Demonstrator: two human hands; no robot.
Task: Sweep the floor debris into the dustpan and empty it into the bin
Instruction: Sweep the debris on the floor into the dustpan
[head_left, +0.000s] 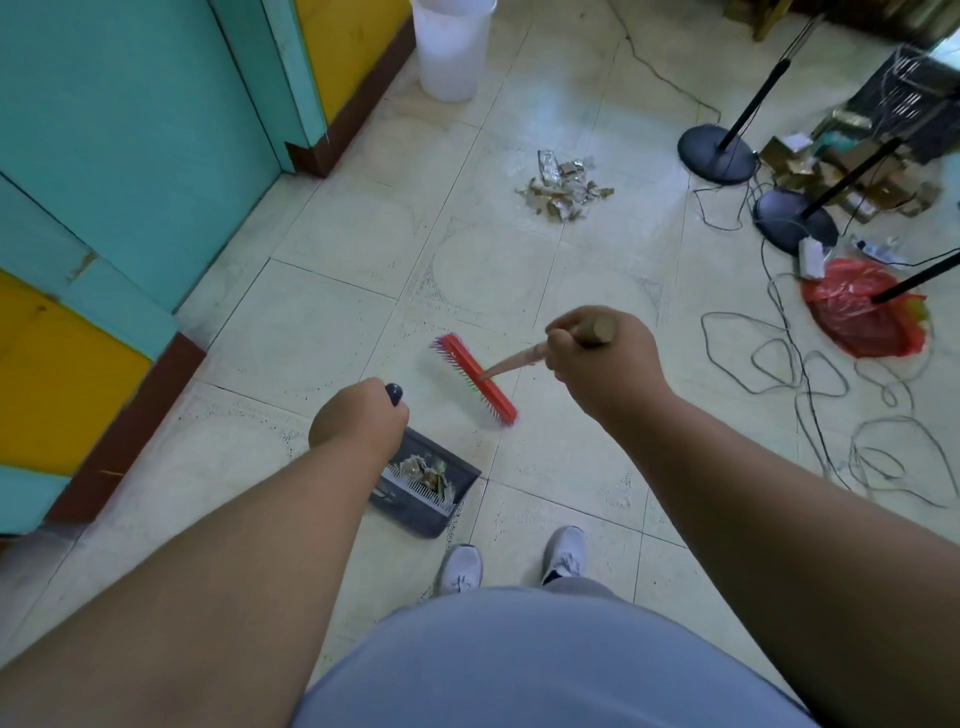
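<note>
My left hand (358, 421) grips the dark handle of a grey dustpan (431, 499), which hangs low over the tiled floor with crumpled paper scraps inside. My right hand (597, 358) grips the wooden handle of a broom whose red head (475, 379) hovers just above the pan, to its upper right. A pile of torn paper debris (563, 189) lies on the floor farther ahead. A white plastic bin (452, 47) stands at the top, beside the wall.
A turquoise and yellow wall with a brown skirting (130, 156) runs along the left. At the right are black round stand bases (717, 148), loose cables (810, 374), a red plastic bag (862, 312) and cardboard clutter. My grey shoes (514, 564) stand below the pan.
</note>
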